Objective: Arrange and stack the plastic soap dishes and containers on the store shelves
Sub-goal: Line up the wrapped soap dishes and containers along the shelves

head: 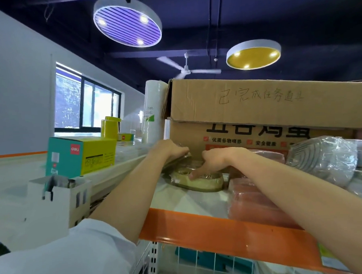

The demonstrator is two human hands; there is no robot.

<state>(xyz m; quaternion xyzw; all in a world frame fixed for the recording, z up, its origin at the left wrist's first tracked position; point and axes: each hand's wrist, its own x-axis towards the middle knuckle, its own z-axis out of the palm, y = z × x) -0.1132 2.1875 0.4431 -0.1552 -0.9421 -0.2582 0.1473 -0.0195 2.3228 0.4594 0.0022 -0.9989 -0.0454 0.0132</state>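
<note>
While our right hand pressed its fingers, extended and close together, down into the wrapped yellow-green soap dish, our left hand curled its fingers around the edge of a darker wrapped dish tilted just above and to the left of it; we could not tell exactly how those fingertips lay, since they were hidden behind the wrapping. We judged that the right hand steadied the lower dish so that the upper one could be nested or lifted clear. The yellow-green dish sat on the top shelf, directly in front of the cardboard box and just left of the pink stack. Its long axis ran roughly left to right, parallel to the orange shelf edge, with its open side upward. Wrapped grey containers lay further right.
</note>
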